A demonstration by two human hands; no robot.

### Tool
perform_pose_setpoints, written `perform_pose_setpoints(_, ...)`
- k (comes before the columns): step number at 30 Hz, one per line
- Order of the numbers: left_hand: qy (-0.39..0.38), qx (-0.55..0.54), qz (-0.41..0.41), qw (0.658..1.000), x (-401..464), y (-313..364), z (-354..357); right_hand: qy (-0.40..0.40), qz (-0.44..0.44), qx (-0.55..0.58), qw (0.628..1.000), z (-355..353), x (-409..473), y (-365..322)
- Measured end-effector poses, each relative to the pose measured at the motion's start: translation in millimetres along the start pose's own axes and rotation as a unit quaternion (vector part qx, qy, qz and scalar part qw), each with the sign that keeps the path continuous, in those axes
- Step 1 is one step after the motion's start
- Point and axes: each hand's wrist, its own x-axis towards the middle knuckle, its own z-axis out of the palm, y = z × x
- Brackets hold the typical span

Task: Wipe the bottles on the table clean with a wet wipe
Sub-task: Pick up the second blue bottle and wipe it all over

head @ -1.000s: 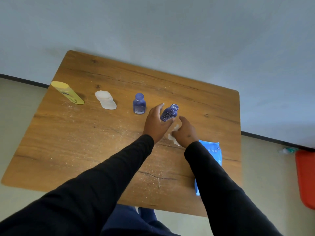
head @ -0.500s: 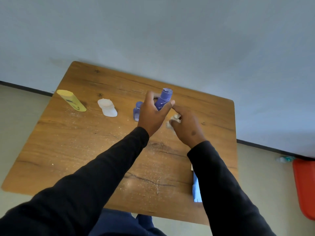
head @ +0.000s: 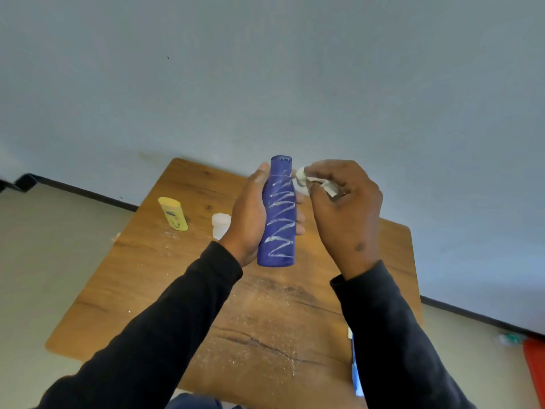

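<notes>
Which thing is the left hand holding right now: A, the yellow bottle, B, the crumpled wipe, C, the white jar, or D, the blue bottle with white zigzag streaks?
D: the left hand is wrapped around the blue bottle, held upright above the table, while the right hand pinches the wipe near the bottle's cap.

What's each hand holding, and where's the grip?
Left hand grips the blue bottle around its middle body. Right hand pinches a crumpled wet wipe by the bottle's neck.
</notes>
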Motion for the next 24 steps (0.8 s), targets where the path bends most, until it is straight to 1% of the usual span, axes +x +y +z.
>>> perform_pose_setpoints(3, -0.01, -0.016, 0.005, 1.0, -14.8, 15.8, -4.7, -0.008, -0.009, 0.022, 1.0, 9.9, -4.7, -25.2)
perform_pose_setpoints(6, -0.005, -0.023, 0.021, 1.0, -19.3, 27.3, -12.8, -0.01, -0.061, 0.003, 0.998, 17.2, -15.2, -39.8)
perform_pose_setpoints(8, -0.015, -0.012, 0.019, 1.0, -21.0, 32.2, -20.4, -0.008, -0.086, 0.013, 0.996, 18.8, -22.0, -45.6)
perform_pose_setpoints(10, -0.021, 0.009, 0.005, 1.0, -25.8, 32.5, -25.1, 0.009, -0.087, 0.006, 0.996, 19.1, -23.5, -50.9)
perform_pose_setpoints(13, -0.038, 0.012, -0.011, 0.999, -33.8, 31.1, -28.7, 0.041, -0.058, -0.017, 0.997, 24.4, -15.8, -60.5)
perform_pose_setpoints(15, -0.03, 0.006, -0.001, 1.0, -32.9, 33.9, -35.7, 0.022, -0.089, -0.026, 0.995, 30.6, -15.6, -66.2)
perform_pose_setpoints(18, -0.027, 0.014, 0.019, 0.999, -29.8, 42.7, -49.1, -0.057, -0.173, -0.072, 0.981, 38.7, -28.9, -75.6)
perform_pose_setpoints(19, -0.033, 0.018, 0.017, 0.999, -31.4, 45.2, -50.7, -0.06, -0.186, -0.086, 0.977, 38.6, -31.2, -77.2)
perform_pose_setpoints(20, -0.038, 0.026, 0.014, 0.999, -34.2, 47.0, -51.8, -0.045, -0.187, -0.092, 0.977, 38.3, -29.8, -77.9)
perform_pose_setpoints(23, -0.048, 0.029, -0.009, 0.998, -41.4, 48.5, -51.2, 0.045, -0.174, -0.1, 0.979, 39.0, -17.1, -81.1)
perform_pose_setpoints(24, -0.045, 0.027, -0.003, 0.999, -41.2, 48.2, -52.3, 0.051, -0.179, -0.1, 0.977, 41.6, -16.1, -83.8)
